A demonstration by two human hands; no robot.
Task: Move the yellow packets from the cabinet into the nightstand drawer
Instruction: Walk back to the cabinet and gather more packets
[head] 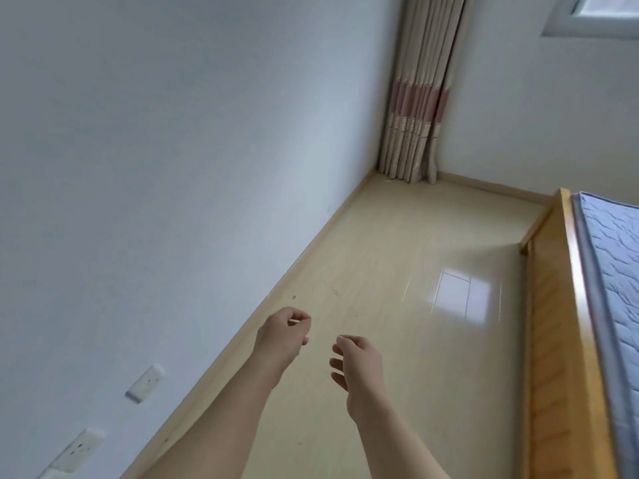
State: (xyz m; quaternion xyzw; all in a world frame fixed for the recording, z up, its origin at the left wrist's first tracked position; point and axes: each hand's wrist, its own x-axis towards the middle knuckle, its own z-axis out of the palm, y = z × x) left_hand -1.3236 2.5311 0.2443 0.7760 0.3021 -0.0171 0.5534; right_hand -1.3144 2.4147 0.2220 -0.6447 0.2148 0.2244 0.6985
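No yellow packets, cabinet or nightstand drawer show in the head view. My left hand [281, 331] hangs over the pale floor near the baseboard, its fingers loosely curled and holding nothing. My right hand [358, 366] is a little to its right and nearer to me, fingers relaxed and slightly bent, also holding nothing. Both bare forearms reach in from the bottom edge.
A white wall [155, 167] with two sockets [145, 383] runs along the left. A beige and pink curtain [418, 98] hangs in the far corner. A wooden bed frame [560, 340] with a blue quilted mattress [615, 271] lines the right. Glossy floor [415, 271] lies between.
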